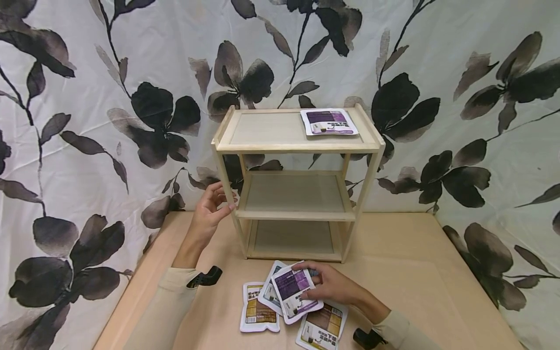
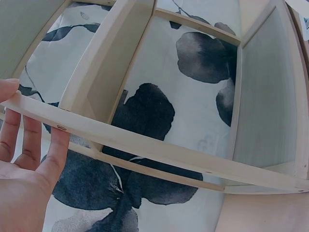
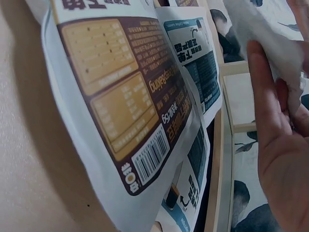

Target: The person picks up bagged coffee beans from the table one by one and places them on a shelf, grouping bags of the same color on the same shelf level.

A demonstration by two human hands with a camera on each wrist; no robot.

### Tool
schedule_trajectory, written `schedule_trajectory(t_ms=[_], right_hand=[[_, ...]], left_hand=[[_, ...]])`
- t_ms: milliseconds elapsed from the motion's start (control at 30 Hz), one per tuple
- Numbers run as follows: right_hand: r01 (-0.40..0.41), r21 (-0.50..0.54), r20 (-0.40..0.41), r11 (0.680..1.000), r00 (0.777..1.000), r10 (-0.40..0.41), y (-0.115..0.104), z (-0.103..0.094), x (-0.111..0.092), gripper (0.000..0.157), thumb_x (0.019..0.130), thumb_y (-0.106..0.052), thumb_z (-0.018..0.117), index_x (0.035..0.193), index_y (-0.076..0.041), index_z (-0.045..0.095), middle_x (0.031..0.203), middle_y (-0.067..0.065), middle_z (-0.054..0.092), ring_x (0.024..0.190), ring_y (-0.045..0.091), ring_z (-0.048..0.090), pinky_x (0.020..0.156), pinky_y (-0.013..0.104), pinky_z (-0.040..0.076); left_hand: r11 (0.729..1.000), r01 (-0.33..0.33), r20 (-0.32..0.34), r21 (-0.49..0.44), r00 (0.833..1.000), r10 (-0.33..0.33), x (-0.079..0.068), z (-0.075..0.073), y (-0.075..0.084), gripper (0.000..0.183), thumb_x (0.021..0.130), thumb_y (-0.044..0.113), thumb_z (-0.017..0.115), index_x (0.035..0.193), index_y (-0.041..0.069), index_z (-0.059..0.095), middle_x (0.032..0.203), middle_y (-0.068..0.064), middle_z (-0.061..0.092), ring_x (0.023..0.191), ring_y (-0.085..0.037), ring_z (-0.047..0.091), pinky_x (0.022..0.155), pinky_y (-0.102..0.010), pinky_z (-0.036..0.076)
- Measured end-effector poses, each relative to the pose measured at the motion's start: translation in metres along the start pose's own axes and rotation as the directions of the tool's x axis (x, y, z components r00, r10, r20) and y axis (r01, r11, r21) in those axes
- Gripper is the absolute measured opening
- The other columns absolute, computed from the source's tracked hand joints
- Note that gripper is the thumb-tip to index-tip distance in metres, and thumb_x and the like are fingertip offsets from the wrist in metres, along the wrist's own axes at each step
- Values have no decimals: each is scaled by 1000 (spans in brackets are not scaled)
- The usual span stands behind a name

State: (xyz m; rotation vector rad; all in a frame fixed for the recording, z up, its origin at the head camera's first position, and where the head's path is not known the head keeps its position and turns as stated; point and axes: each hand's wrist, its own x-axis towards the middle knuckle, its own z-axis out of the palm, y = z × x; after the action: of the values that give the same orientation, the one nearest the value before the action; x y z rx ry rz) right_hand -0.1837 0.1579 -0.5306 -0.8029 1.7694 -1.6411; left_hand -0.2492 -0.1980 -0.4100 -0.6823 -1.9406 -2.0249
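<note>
A small three-tier wooden shelf (image 1: 286,215) stands upright on the table. My left hand (image 1: 210,209) grips its left front post, thumb on one side and fingers (image 2: 53,154) on the other. In front of the shelf, my right hand (image 1: 334,287) pinches a white packet with a purple label (image 1: 290,282). That packet overlaps a blue-labelled packet (image 1: 270,294). Brown-labelled packets lie to either side, one on the left (image 1: 260,308) and another at the lower right (image 1: 321,328). Seen from the right wrist, the held packet (image 3: 270,43) is edge-on between thumb and fingers.
Another purple-labelled packet (image 1: 328,121) rests on the right half of the shelf's top tier. A white cloth (image 1: 306,29) with dark flowers hangs close behind the shelf. The tan table (image 1: 402,272) extends to both sides.
</note>
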Motion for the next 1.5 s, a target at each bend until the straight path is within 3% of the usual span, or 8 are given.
schedule_trajectory(t_ms=[200, 267, 433, 700, 967, 1200, 1400, 1500], right_hand=[[-1, -101, -74, 995, 997, -7, -2, 1, -1, 57, 90, -5, 75, 140, 2, 51, 73, 4, 66, 63, 3, 57, 56, 17, 45], [-5, -94, -74, 996, 997, -2, 0, 1, -1, 53, 90, -5, 75, 138, 1, 54, 72, 5, 65, 63, 4, 56, 56, 17, 45], [2, -44, -37, 999, 999, -4, 5, 0, 0, 46, 93, -1, 70, 137, 2, 57, 108, 24, 71, 87, 16, 72, 68, 25, 58], [-17, -66, -58, 998, 998, 13, 4, 1, -2, 45, 93, -2, 70, 137, 2, 58, 109, 23, 72, 89, 19, 73, 70, 27, 59], [3, -19, -26, 1000, 1000, -4, -3, 1, -3, 58, 94, 1, 68, 148, 0, 47, 118, 26, 67, 98, 22, 71, 76, 28, 59], [-15, 36, -34, 999, 999, 16, -5, 1, -2, 59, 93, 2, 68, 148, 2, 46, 121, 27, 67, 102, 26, 71, 78, 32, 60], [-23, 48, -55, 999, 998, 26, -14, 3, -1, 60, 91, 3, 70, 146, 3, 48, 119, 28, 68, 100, 27, 72, 78, 36, 61], [-37, 15, -68, 999, 997, 37, -20, 2, -2, 59, 91, 0, 72, 146, -1, 50, 118, 24, 69, 99, 27, 73, 77, 34, 61]], left_hand=[[1000, 0, -1, 0, 1000, 0, 0, 1, 1, 56, 91, -11, 65, 142, -2, 43, 118, -11, 60, 104, -21, 59, 86, -28, 55], [1000, 0, 1, -4, 1000, 0, -1, 1, 2, 57, 91, -12, 64, 142, -4, 42, 118, -10, 60, 104, -21, 59, 86, -28, 55], [1000, -3, -3, -1, 1000, 3, 0, 1, 1, 57, 91, -12, 65, 142, -7, 40, 117, -10, 61, 103, -21, 58, 85, -27, 54], [1000, -3, -2, 11, 1000, 3, -1, 1, 3, 58, 90, -12, 65, 142, -7, 39, 116, -11, 60, 104, -21, 58, 85, -28, 55], [1000, -17, -1, 3, 1000, 17, -1, 1, 3, 57, 90, -13, 65, 141, -8, 40, 117, -12, 61, 103, -20, 58, 84, -28, 54], [999, -39, -6, -7, 999, 38, 0, 1, 2, 53, 89, -14, 65, 136, 10, 55, 116, -17, 61, 104, -25, 58, 84, -29, 55], [998, -55, -21, -8, 998, 55, 0, 1, 2, 52, 89, -14, 65, 137, -6, 47, 116, -18, 61, 104, -27, 58, 83, -28, 55], [998, -66, -20, -4, 998, 66, 0, 1, 2, 52, 90, -14, 64, 138, -5, 47, 117, -25, 59, 104, -29, 58, 84, -28, 54]])
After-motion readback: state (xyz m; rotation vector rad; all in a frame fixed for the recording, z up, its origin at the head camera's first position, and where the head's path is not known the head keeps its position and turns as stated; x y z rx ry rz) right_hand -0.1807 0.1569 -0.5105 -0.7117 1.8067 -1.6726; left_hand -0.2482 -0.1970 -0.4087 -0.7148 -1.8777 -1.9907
